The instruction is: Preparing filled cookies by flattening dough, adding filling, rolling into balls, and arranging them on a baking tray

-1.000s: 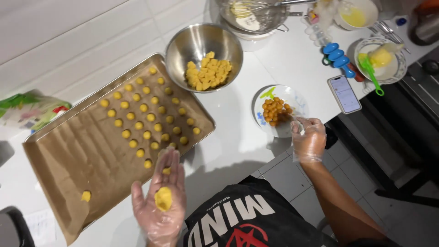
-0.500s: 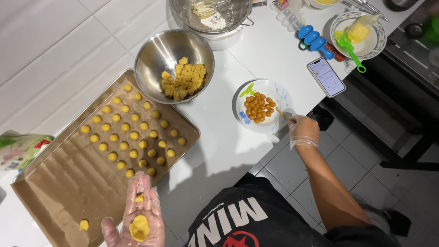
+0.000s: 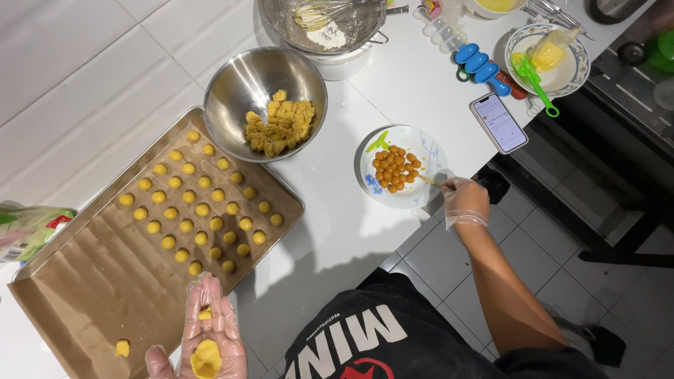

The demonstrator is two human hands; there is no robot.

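Note:
My left hand (image 3: 210, 337), in a clear glove, lies palm up over the near edge of the baking tray (image 3: 84, 295). A flattened yellow dough disc (image 3: 206, 358) rests on the palm. My right hand (image 3: 463, 200), also gloved, holds a thin wooden stick (image 3: 426, 180) whose tip reaches into a white plate (image 3: 428, 151) of small orange filling balls (image 3: 394, 168). Several rows of yellow dough balls (image 3: 200, 200) sit on the tray's brown paper. One lone dough ball (image 3: 122, 347) lies near the tray's front.
A steel bowl (image 3: 239, 84) with yellow dough chunks (image 3: 281, 126) stands behind the tray. Further back are a sieve with a whisk (image 3: 319, 17), blue measuring spoons (image 3: 481, 67), a phone (image 3: 498, 123), a plate with a green spatula (image 3: 537, 77). A bag (image 3: 28, 228) lies at left.
The view has shifted so the counter sits further right. My right hand stays at the plate's edge with the stick. My left hand still cradles the dough disc.

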